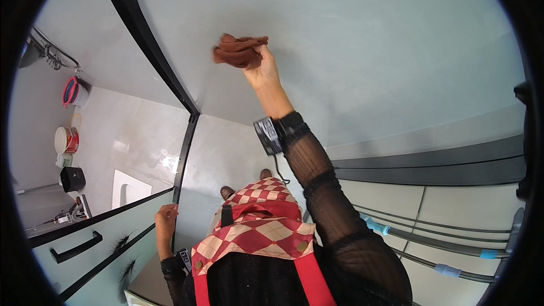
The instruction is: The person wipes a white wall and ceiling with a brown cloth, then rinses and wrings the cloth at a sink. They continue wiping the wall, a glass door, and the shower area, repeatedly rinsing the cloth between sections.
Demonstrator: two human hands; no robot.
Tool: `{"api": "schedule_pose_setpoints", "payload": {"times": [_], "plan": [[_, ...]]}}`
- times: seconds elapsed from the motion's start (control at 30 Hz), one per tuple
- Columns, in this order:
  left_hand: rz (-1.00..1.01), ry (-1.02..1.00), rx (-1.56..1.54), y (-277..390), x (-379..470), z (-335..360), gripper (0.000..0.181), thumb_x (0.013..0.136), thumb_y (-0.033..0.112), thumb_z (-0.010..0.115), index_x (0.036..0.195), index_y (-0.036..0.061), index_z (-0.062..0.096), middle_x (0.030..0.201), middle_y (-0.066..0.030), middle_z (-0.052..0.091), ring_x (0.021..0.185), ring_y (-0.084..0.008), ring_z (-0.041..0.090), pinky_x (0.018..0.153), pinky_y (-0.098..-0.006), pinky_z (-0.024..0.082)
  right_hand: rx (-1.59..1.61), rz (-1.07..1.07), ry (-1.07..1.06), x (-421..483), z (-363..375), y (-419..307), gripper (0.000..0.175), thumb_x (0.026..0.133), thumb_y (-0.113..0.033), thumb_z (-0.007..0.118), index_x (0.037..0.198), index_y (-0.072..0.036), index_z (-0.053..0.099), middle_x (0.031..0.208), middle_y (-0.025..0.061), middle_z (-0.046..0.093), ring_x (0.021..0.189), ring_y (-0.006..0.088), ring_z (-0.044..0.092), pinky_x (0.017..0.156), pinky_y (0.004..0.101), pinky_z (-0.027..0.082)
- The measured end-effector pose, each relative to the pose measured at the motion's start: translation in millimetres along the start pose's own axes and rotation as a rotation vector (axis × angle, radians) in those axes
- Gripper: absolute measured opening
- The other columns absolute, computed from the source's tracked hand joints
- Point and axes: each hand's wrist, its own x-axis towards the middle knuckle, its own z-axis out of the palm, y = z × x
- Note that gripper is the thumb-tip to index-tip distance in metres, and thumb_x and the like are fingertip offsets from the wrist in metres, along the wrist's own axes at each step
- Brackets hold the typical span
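Observation:
My right hand point(263, 68) grips a bunched brown cloth point(239, 51) and is stretched out against a pale grey wall point(374, 42). The cloth looks slightly blurred and seems to touch the wall. My left hand point(166, 216) is low at the left, beside the black door frame point(183, 157), with its fingers curled and no object visible in it. Whether its fingertips touch the frame cannot be told.
A frosted glass door point(85, 238) with a black handle point(76, 247) stands at lower left. Beyond the frame are a squat toilet point(131, 189), a black bin point(73, 179) and buckets point(66, 140). Several poles point(442, 244) lie at lower right, near a dark ledge point(425, 163).

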Motion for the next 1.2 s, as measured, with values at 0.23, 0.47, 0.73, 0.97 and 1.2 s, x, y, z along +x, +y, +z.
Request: {"api": "schedule_pose_setpoints", "payload": {"times": [0.23,0.47,0.73,0.97,1.2], "plan": [[0.075,-0.079,-0.01,30.0,24.9,21.3,0.016,0.088,0.011,0.061,0.092,-0.0035,0.066,0.084,-0.0132,0.065,0.07,-0.0182,0.065,0.064,-0.0284,0.05,-0.388,0.187,-0.431,-115.9,-14.9,-53.1,0.042,0.09,-0.028,0.054,0.125,-0.007,0.046,0.117,0.0054,0.056,0.11,0.0185,0.053,0.095,0.0347,0.042],[0.138,-0.138,0.028,58.1,52.1,34.0,0.018,0.087,0.013,0.062,0.095,-0.0028,0.066,0.089,-0.0127,0.067,0.072,-0.0182,0.067,0.063,-0.0275,0.051,-0.075,-0.25,0.56,-139.0,-143.3,-173.6,0.03,0.091,-0.02,0.05,0.115,0.0,0.051,0.115,0.0119,0.055,0.104,0.0253,0.054,0.09,0.0359,0.047],[0.244,-0.109,-0.058,73.8,61.1,45.7,0.015,0.086,0.011,0.062,0.093,-0.0013,0.066,0.083,-0.0141,0.065,0.071,-0.0208,0.065,0.064,-0.0291,0.049,-0.347,-0.424,0.506,-84.9,-151.1,-212.8,0.031,0.098,-0.027,0.037,0.11,-0.001,0.05,0.114,0.0149,0.055,0.101,0.0294,0.054,0.086,0.0422,0.047],[0.074,-0.188,0.05,62.5,56.4,46.3,0.016,0.086,0.013,0.062,0.094,-0.0001,0.067,0.082,-0.0142,0.065,0.07,-0.0223,0.065,0.064,-0.0303,0.049,-0.227,-0.461,0.486,-40.9,-73.4,-155.7,0.013,0.089,-0.006,0.042,0.097,-0.004,0.052,0.093,0.0127,0.059,0.083,0.0297,0.058,0.074,0.045,0.049],[0.18,-0.046,0.053,58.3,50.0,21.1,0.015,0.085,0.012,0.064,0.093,-0.0003,0.067,0.083,-0.0146,0.065,0.074,-0.0241,0.064,0.066,-0.031,0.049,-0.081,-0.096,0.38,-16.7,-67.6,-37.9,0.019,0.09,-0.009,0.047,0.106,0.001,0.052,0.112,0.0129,0.055,0.101,0.0257,0.056,0.086,0.0404,0.049]]}}
